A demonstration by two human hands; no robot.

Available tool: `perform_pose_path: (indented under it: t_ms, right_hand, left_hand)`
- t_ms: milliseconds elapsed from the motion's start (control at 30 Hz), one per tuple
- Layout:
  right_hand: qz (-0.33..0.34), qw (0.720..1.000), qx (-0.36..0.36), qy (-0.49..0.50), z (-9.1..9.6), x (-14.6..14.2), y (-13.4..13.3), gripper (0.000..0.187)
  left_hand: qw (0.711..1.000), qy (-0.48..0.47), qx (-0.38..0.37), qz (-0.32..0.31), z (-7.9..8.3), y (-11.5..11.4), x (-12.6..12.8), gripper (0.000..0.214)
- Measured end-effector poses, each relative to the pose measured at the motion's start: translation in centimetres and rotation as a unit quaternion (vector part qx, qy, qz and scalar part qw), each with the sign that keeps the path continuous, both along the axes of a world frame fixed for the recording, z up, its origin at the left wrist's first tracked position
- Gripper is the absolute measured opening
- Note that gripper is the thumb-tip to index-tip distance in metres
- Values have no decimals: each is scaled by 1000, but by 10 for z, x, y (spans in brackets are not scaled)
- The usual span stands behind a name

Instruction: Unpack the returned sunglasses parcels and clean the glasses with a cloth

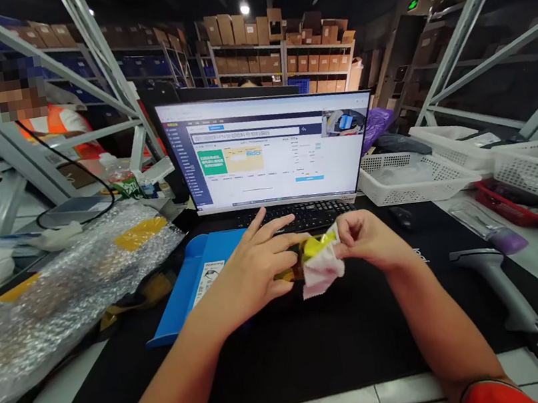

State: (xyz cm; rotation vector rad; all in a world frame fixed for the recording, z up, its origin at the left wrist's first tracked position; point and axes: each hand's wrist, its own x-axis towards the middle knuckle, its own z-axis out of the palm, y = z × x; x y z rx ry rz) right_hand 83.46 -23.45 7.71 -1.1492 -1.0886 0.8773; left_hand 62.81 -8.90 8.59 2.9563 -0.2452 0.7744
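Observation:
My left hand (pixel 253 264) pinches a shiny, see-through yellow item between thumb and index finger, its other fingers raised and spread. The item looks like yellow-tinted glasses (pixel 316 244), though fingers and cloth cover much of it. Against its right end, my right hand (pixel 368 237) has thumb and fingers closed on a crumpled pinkish-white cloth (pixel 321 272). Both hands are above a black desk mat (pixel 321 348). Left of them, partly behind my left hand, lies an open blue box (pixel 174 310) with a white label card (pixel 208 278) showing an eye drawing.
A monitor (pixel 272 154) and keyboard (pixel 321 210) stand ahead. Bubble-wrapped goods (pixel 70 292) fill the left side. To the right are a mouse (pixel 401 217), a barcode scanner (pixel 497 288) and white baskets (pixel 413 190). A person in an orange vest (pixel 57 122) is at far left.

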Motion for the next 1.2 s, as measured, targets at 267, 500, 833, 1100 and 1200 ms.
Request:
perform_pose_path:
  t_ms: [267,500,833,1100,1200]
  right_hand:
    - [22,895,-91,-436,-7,-25,-16,26]
    - [-54,924,-26,-377,-12,-20,-9,37]
    - [-194,894,97,-393,-17,-20,-9,42]
    - [-123,794,182,-566,-28,-46,2,42]
    - [-140,847,136,-495,-23,-36,0,46]
  left_hand:
    - [990,55,112,62,-17,-15,4,9]
    - [989,-15,63,132,-6,2,-3,56]
    - [671,-121,-729,62,-30,-24,31,58]
    - [552,-211,-805,48,-38,-45,44,30]
    - [638,-218,-736,59,-43,-37,42,33]
